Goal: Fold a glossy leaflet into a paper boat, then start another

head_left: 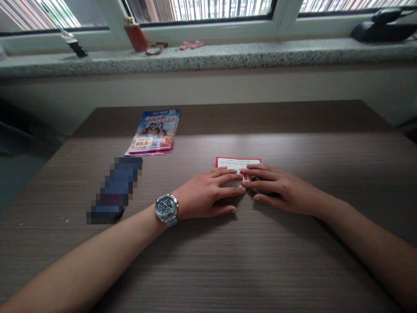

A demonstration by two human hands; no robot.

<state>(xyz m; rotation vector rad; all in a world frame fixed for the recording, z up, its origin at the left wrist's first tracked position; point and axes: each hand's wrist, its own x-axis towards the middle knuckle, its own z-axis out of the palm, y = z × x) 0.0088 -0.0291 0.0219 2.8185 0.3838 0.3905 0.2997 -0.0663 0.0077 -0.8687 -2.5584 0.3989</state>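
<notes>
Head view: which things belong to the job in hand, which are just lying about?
In hand:
red-edged card
left hand and right hand, both touching it

Lying about:
leaflets
pixelated dark item
on the sill: red container, pink item, black device

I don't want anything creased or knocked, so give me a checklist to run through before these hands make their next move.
1. Left hand at the white paper card with a red border: ok, fingers over it.
2. Right hand at the card: ok, fingers over its right part.
3. Card's near edge lying flat: cannot tell, the hands cover it.
4. Glossy blue-and-pink printed leaflets apart from both hands: ok, they lie farther back, to the left.
5. Dark blue oblong object, pixelated, clear of the left forearm: cannot tell, its near end shows close beside it.
6. Silver metal wristwatch off the card: ok.
</notes>
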